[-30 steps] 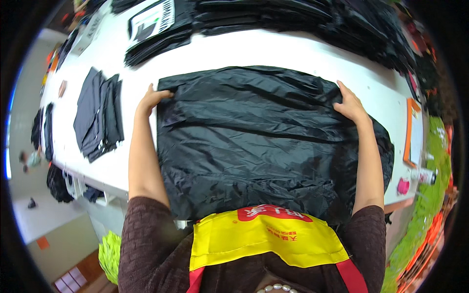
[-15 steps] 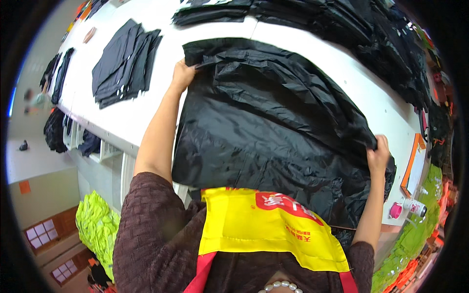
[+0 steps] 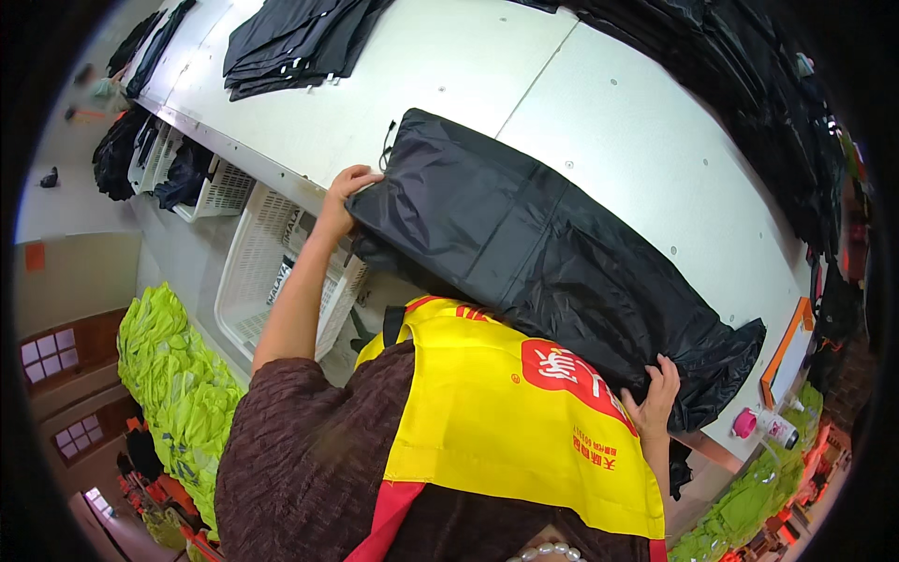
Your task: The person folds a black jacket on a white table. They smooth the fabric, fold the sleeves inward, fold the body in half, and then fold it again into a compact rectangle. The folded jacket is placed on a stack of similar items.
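A black garment (image 3: 506, 211) of thin shiny fabric lies doubled over along the near edge of the white table. A thin cord loop sticks out at its far left corner. My left hand (image 3: 348, 192) pinches the garment's left edge between thumb and fingers. At its near right side, my right hand (image 3: 655, 398) touches the fabric with fingers spread and slightly bent. The garment is smooth at the left and crumpled toward the right end.
A stack of folded black garments (image 3: 295, 42) lies at the far left of the white table (image 3: 412, 66); more black garments (image 3: 721, 94) heap along the far right. White crates (image 3: 245, 272) stand below the left edge. A pink-capped bottle (image 3: 773, 428) and clipboard (image 3: 787, 351) sit at the right.
The garment was spread wide between both hands; now it is folded into a narrower strip nearer me. My right hand has moved toward me and loosened its hold. The view has shifted.
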A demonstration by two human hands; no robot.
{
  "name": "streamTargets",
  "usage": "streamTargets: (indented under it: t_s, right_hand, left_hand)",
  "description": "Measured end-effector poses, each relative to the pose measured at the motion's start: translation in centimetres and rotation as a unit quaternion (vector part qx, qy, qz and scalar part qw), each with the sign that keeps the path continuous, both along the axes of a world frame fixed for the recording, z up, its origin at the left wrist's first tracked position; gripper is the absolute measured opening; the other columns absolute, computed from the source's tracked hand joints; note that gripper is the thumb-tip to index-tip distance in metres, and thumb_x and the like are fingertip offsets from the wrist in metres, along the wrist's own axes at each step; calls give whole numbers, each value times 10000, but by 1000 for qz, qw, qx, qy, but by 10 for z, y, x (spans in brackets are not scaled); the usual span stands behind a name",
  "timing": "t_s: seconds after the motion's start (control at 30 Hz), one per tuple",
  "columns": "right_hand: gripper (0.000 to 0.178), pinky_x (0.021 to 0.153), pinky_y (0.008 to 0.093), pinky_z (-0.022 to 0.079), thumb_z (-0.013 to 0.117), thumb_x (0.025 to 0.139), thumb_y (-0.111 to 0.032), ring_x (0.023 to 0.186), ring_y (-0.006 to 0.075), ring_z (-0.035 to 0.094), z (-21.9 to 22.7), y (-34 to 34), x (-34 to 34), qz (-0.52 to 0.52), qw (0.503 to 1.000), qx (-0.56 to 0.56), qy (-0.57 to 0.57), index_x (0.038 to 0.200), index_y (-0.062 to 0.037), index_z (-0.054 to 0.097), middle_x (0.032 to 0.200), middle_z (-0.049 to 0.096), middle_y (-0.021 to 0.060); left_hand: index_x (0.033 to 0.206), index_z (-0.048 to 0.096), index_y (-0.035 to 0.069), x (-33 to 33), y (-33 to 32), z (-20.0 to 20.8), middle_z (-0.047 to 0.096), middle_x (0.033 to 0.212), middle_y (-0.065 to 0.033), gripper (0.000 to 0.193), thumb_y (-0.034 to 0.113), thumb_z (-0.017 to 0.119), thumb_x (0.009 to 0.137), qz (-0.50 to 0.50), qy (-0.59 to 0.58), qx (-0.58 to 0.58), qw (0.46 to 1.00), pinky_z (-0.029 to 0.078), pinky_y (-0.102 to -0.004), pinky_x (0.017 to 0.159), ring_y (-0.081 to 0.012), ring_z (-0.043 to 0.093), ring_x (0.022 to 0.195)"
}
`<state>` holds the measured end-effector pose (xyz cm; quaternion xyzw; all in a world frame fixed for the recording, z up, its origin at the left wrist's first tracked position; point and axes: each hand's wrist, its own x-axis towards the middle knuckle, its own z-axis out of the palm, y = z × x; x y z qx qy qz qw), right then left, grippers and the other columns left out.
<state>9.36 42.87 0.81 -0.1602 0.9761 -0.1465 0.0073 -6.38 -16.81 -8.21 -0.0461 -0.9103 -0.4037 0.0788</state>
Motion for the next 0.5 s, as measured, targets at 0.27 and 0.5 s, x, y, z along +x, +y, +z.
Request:
streamTargets:
  t_s: [0.27, 0.5]
  right_hand:
    - [605, 994, 520, 282, 767, 665, -190, 1173, 356, 386, -37, -3, 3, 9, 998, 47, 36, 1166, -54, 457, 1231, 425, 172]
    - [576, 1003, 512, 276, 684, 551, 20, 1137, 325, 435, -72, 2, -25, 1, 989, 24, 143, 1089, -68, 497, 1158, 473, 126]
  left_hand:
    - [1206, 534, 69, -6, 0, 89, 645, 899, -63, 400, 306, 543, 884, 110, -393, 340, 847, 508, -258, 625, -144, 620, 731]
    - [992, 588, 58, 6, 61, 27, 632, 847, -21, 307, 235, 712, 774, 188, -348, 272, 877, 496, -296, 579, -132, 601, 728]
